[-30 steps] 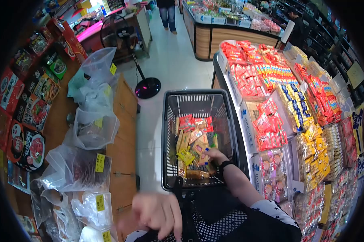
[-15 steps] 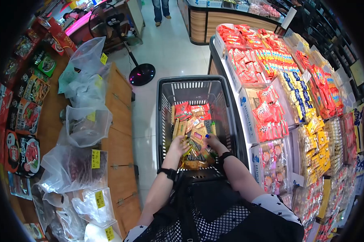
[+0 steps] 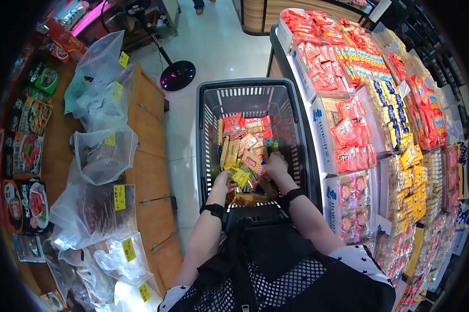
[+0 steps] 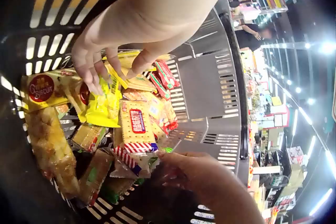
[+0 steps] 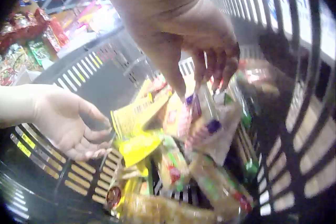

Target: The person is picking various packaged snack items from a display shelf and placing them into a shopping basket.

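Observation:
A dark grey shopping basket (image 3: 235, 87) holds several packaged snacks, and both hands are down inside it. My left hand (image 3: 222, 183) is at the left side, its loosely extended fingers touching a yellow packet (image 4: 105, 106). At the right, my right hand (image 3: 277, 165) pinches a cracker packet with red-and-white striped, blue-marked ends (image 5: 197, 124) between thumb and fingers. A biscuit packet with a red label (image 4: 137, 123) lies beside it. Red packets (image 3: 233, 124) lie towards the far end. A long brownish pack (image 3: 251, 199) lies at the near end.
To the right, a display counter carries bins of red packets (image 3: 349, 132) and yellow packets (image 3: 411, 179). On the left, a wooden cabinet (image 3: 148, 125) bears plastic bags (image 3: 101, 156) with yellow labels. A black fan base (image 3: 178, 76) stands on the floor ahead.
My left hand has come from near the body into the basket, to the yellow packet. My right hand has stayed among the packets. The view has shifted forward along the aisle.

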`<state>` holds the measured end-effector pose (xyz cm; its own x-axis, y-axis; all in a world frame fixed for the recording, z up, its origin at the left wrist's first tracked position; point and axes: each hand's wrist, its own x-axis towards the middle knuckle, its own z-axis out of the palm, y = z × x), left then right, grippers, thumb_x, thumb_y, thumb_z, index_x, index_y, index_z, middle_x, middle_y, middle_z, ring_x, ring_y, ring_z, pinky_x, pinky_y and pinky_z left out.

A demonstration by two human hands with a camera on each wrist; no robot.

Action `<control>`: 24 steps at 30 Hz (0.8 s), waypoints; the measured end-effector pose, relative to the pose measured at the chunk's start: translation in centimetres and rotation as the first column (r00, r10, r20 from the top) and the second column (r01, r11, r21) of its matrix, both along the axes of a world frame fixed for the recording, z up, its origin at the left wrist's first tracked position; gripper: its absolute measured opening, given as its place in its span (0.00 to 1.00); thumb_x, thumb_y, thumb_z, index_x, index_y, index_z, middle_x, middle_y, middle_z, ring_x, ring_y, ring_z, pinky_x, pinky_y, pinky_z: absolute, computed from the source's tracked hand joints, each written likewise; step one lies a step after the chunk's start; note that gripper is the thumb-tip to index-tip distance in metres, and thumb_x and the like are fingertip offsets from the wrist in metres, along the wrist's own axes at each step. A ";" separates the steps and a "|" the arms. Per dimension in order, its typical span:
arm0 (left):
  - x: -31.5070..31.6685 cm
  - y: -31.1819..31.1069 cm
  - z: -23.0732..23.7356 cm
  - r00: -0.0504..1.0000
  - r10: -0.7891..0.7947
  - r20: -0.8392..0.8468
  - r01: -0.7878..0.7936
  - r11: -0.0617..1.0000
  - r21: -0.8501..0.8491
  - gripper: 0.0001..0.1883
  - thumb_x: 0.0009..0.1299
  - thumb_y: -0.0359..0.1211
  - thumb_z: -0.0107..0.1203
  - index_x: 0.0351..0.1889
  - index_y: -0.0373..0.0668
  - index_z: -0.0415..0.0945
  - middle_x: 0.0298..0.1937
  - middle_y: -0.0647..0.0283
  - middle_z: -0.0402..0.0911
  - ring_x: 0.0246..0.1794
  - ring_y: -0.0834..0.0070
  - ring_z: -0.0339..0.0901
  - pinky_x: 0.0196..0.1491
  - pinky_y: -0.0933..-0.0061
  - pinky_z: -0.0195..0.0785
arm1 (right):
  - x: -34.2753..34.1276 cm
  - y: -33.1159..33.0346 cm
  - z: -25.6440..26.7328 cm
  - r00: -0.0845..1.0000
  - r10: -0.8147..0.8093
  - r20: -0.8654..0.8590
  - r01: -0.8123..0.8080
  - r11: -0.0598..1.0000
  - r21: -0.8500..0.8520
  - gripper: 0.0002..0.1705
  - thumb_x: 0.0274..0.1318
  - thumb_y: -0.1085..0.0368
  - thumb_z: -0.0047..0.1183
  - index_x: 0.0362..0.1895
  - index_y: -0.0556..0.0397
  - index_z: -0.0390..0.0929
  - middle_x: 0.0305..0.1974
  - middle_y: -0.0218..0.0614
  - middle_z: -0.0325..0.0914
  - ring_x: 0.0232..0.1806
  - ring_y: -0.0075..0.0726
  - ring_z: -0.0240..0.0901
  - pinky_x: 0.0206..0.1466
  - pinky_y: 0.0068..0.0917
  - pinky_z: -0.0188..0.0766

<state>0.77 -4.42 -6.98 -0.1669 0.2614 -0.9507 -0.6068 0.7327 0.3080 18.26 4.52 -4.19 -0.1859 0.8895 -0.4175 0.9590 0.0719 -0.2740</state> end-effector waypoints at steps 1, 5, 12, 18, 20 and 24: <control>0.4 0.3 0.6 0.993 -0.102 -0.058 0.104 0.993 0.046 0.27 0.56 0.39 0.51 0.53 0.39 0.62 0.52 0.54 0.66 0.44 0.57 0.71 0.40 0.60 0.67 | -0.2 0.0 1.4 1.000 -0.006 0.005 0.006 1.000 -0.006 0.26 0.39 0.55 0.54 0.44 0.55 0.71 0.47 0.44 0.67 0.49 0.47 0.66 0.46 0.37 0.66; 0.5 4.6 0.0 0.346 -0.834 -0.429 0.919 0.393 -0.024 0.23 0.52 0.43 0.57 0.40 0.35 0.74 0.41 0.51 0.76 0.36 0.62 0.75 0.37 0.68 0.68 | -0.4 -0.2 2.5 0.920 0.364 0.145 -0.280 0.870 -0.406 0.17 0.40 0.59 0.52 0.37 0.53 0.77 0.42 0.42 0.75 0.44 0.42 0.72 0.43 0.34 0.69; 3.5 4.9 0.2 -0.281 -0.898 -0.338 0.922 -0.155 -0.354 0.18 0.51 0.36 0.57 0.40 0.41 0.77 0.45 0.55 0.76 0.44 0.61 0.74 0.46 0.67 0.66 | 1.4 0.1 -2.1 0.901 0.420 -0.109 -0.375 0.626 -0.684 0.25 0.38 0.55 0.59 0.43 0.53 0.75 0.44 0.42 0.74 0.44 0.43 0.72 0.45 0.34 0.68; 3.2 2.0 -3.9 -0.206 -0.978 -0.040 0.864 -0.163 -0.476 0.13 0.48 0.30 0.55 0.33 0.37 0.78 0.37 0.54 0.78 0.36 0.59 0.76 0.37 0.65 0.68 | -0.8 -0.2 -1.5 0.898 0.441 -0.004 -0.225 0.451 -0.864 0.25 0.37 0.58 0.57 0.45 0.51 0.74 0.46 0.42 0.72 0.46 0.43 0.71 0.47 0.36 0.67; 3.0 0.2 -4.7 0.025 -0.996 -0.081 0.830 0.066 -0.554 0.11 0.49 0.27 0.54 0.32 0.35 0.78 0.37 0.52 0.78 0.37 0.58 0.77 0.37 0.63 0.68 | 0.3 -2.0 -3.2 0.885 0.465 0.000 -0.263 0.500 -0.825 0.23 0.36 0.60 0.57 0.42 0.51 0.75 0.45 0.43 0.73 0.46 0.43 0.71 0.47 0.36 0.67; 1.9 -0.8 -3.5 -0.345 -0.900 -0.266 0.881 -0.213 -0.423 0.13 0.54 0.33 0.52 0.35 0.37 0.77 0.39 0.53 0.78 0.38 0.58 0.76 0.37 0.64 0.69 | -0.1 -3.0 -2.8 0.844 0.536 -0.004 -0.365 0.570 -0.736 0.17 0.34 0.64 0.57 0.36 0.53 0.79 0.43 0.45 0.74 0.46 0.44 0.71 0.47 0.35 0.68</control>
